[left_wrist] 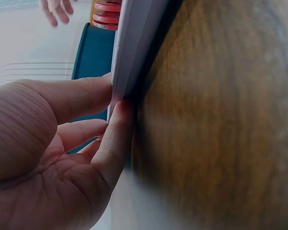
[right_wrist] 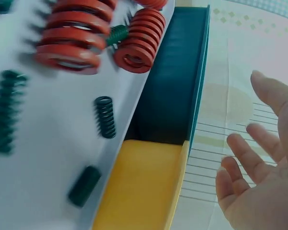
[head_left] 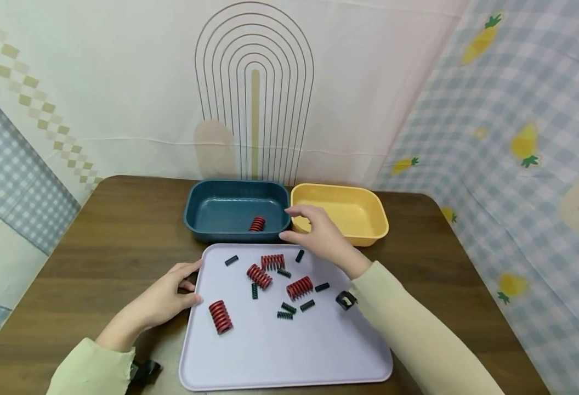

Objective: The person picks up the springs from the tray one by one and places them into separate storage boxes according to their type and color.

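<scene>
My left hand grips the left rim of a pale lilac tray; in the left wrist view its thumb and fingers meet around the rim. Several thick red coil springs and several small dark green springs lie scattered on the tray. Over the touching ends of a dark blue bin and a yellow bin hovers my right hand. Thumb and fingers are spread apart there, with nothing between them. One red spring lies inside the blue bin, near its front wall.
Both bins stand side by side behind the tray on a brown wooden table. Patterned cloth hangs behind the table and along its sides. Dark straps sit at both wrists.
</scene>
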A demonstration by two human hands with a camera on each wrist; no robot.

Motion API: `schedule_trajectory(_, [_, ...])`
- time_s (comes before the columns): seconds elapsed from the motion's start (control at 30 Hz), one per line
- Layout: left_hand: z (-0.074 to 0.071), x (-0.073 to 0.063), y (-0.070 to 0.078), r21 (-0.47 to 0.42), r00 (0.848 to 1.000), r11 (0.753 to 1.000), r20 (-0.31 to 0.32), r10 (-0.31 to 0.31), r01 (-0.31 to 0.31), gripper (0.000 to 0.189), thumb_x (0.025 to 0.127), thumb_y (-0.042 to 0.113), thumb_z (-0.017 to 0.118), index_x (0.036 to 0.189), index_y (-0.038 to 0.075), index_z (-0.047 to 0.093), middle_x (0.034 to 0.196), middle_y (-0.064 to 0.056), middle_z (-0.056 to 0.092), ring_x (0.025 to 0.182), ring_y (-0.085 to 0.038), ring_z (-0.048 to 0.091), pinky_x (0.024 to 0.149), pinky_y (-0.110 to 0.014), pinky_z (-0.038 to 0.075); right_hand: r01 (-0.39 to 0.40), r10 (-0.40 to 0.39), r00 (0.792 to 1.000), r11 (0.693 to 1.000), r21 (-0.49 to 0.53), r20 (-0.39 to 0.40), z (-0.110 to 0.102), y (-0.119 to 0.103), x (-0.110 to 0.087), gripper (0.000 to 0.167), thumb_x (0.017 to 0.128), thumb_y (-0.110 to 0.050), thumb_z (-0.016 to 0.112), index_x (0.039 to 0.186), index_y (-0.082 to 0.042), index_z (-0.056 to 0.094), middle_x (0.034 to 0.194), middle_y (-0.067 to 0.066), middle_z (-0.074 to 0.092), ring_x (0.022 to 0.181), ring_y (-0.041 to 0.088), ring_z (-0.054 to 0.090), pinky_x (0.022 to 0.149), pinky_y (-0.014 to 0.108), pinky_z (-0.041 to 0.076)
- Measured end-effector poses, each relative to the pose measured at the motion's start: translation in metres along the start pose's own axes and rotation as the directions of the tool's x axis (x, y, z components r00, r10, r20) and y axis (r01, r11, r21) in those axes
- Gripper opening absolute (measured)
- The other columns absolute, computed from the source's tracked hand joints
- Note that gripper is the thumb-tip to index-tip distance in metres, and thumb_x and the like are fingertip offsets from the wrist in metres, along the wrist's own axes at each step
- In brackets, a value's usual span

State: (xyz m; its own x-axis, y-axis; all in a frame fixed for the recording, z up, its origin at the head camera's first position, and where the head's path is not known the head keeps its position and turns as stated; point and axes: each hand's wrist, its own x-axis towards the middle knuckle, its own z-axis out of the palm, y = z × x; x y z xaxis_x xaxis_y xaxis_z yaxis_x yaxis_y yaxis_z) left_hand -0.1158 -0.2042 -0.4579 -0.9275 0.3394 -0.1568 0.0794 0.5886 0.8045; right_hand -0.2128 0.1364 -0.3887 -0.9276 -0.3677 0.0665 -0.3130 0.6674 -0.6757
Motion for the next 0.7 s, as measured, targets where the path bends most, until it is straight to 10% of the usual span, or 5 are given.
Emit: schedule_trajectory(0.7, [-0.001,0.000,0.001,-0.001,1.000,1.000,0.006,-0.007,0.007,0.074,0.086,0.009,0.073,0.149,0.000,0.034,0.137,-0.016,0.041,0.103,-0.022,0.056,0.079,-0.026,0.049,-0.009,0.000,0.991,0.998,0.063,0.137,-0.017,0.066,-0.073,0.047,0.079,-0.029,0.081,0.120,-0.011,0.065,0.113,0.004,0.066,0.096,0.021,0.059,0.084,0.044,0.048])
